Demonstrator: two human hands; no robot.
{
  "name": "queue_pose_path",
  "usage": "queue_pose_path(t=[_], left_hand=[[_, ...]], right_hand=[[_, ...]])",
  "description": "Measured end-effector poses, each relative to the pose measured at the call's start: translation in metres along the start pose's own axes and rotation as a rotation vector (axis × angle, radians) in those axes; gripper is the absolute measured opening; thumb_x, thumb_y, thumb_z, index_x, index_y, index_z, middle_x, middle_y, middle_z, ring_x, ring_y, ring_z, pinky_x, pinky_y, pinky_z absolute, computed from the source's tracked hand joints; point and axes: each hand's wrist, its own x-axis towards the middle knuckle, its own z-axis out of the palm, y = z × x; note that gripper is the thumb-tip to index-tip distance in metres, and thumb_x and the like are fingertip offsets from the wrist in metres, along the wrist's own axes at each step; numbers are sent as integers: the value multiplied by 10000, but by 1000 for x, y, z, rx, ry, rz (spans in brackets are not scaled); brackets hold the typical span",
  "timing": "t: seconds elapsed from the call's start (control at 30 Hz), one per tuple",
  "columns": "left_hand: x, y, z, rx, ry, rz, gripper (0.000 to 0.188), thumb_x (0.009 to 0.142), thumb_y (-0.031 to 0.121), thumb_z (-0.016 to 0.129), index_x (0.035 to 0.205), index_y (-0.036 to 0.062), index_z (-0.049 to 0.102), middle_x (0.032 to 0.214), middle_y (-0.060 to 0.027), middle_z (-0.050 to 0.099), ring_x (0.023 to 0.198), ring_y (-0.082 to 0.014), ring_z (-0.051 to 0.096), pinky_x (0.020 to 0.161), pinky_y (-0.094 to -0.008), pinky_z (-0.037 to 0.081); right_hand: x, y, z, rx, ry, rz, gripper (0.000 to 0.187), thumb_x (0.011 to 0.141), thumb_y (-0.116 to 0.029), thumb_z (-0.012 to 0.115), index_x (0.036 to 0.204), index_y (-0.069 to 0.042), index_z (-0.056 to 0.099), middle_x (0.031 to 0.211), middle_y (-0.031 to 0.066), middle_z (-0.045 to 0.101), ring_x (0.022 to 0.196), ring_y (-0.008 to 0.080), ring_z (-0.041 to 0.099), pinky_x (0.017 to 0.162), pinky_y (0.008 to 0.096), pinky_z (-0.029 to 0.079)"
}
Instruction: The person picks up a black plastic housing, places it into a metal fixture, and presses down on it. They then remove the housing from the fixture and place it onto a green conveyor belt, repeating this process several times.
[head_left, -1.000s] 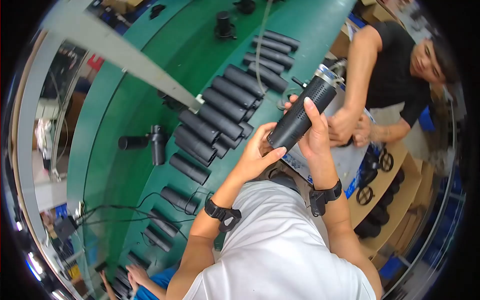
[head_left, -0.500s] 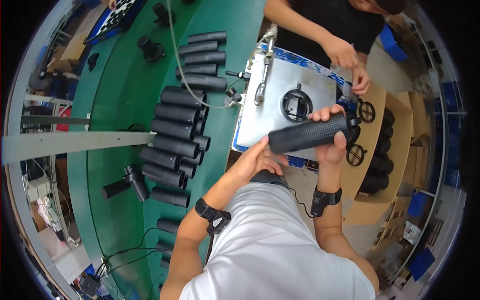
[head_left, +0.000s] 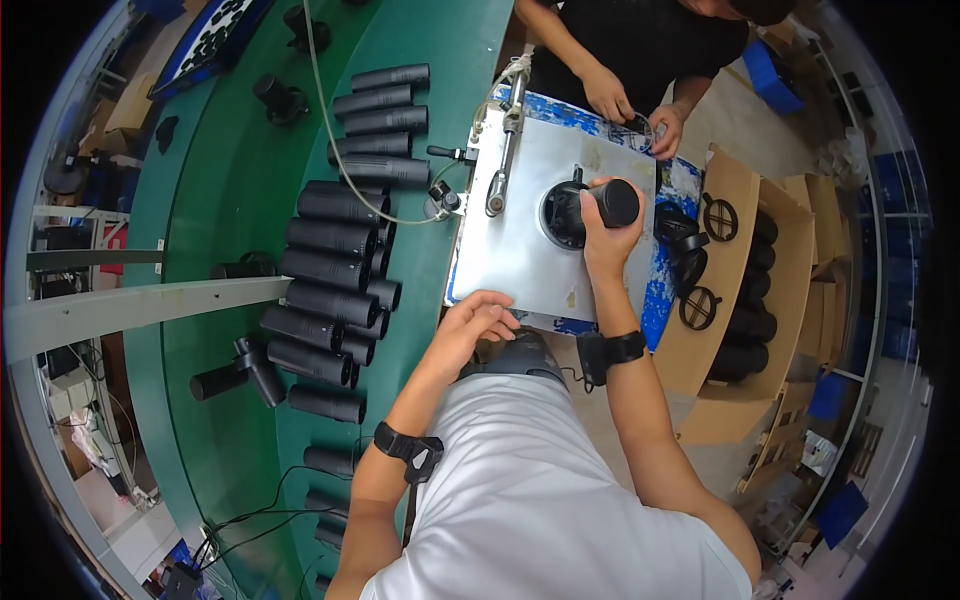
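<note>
A black plastic cylinder [head_left: 617, 203] is gripped in my right hand [head_left: 608, 240], its closed end up toward me. It stands tilted at the round black fixture [head_left: 562, 215] in the metal plate [head_left: 520, 265]; whether its lower end sits inside the fixture is hidden. My left hand [head_left: 477, 322] rests by the plate's near left edge, fingers loosely apart and holding nothing. Beyond the plate, a co-worker's hands [head_left: 640, 118] hold a thin ring-shaped part. A pneumatic cylinder arm [head_left: 507, 140] lies along the plate's left side.
Several black tubes [head_left: 330, 237] lie in rows on the green conveyor [head_left: 405, 285] at left. Black ring parts [head_left: 700, 308] rest on the flap of a cardboard box [head_left: 790, 330] holding more tubes. A metal bar [head_left: 150, 305] crosses the conveyor; a thin hose [head_left: 340, 150] hangs over it.
My right hand has moved the black cylinder away from me to the fixture and turned it from lying level to end-up. My left hand has come off it and moved left and nearer.
</note>
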Motion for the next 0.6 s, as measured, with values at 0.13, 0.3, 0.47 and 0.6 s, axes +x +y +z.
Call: queue_pose_path(t=[0.13, 0.3, 0.47, 0.6], left_hand=[[12, 26, -20, 111, 72, 187, 241, 959, 185, 502, 1117, 22, 584, 906, -62, 667, 809, -117, 614, 745, -237, 458], [53, 81, -48, 246, 104, 364, 233, 946, 175, 520, 1105, 16, 582, 885, -63, 679, 772, -109, 609, 724, -239, 443], [131, 99, -86, 686, 431, 567, 308, 864, 204, 602, 1094, -1, 581, 907, -106, 674, 844, -198, 645, 777, -329, 501], [183, 99, -104, 1242, 619, 634, 363, 876, 292, 547, 1063, -9, 625, 1048, -165, 658, 1002, -327, 614, 875, -439, 464]], right_hand=[[9, -12, -8, 162, -212, 154, 499, 755, -17, 735, 1189, -16, 490, 1078, 72, 599, 988, 156, 562, 922, 286, 432], [24, -8, -23, -23, -481, 228, 517, 774, -48, 727, 1212, -14, 455, 1092, 77, 608, 988, 159, 565, 921, 286, 428], [-16, -2, 14, -122, 51, 39, 409, 781, -54, 736, 1095, -30, 476, 1058, 89, 618, 953, 165, 576, 900, 290, 438], [-11, 4, 12, -134, -10, 38, 407, 791, -63, 732, 1100, -25, 471, 1043, 91, 616, 956, 173, 579, 898, 298, 444]])
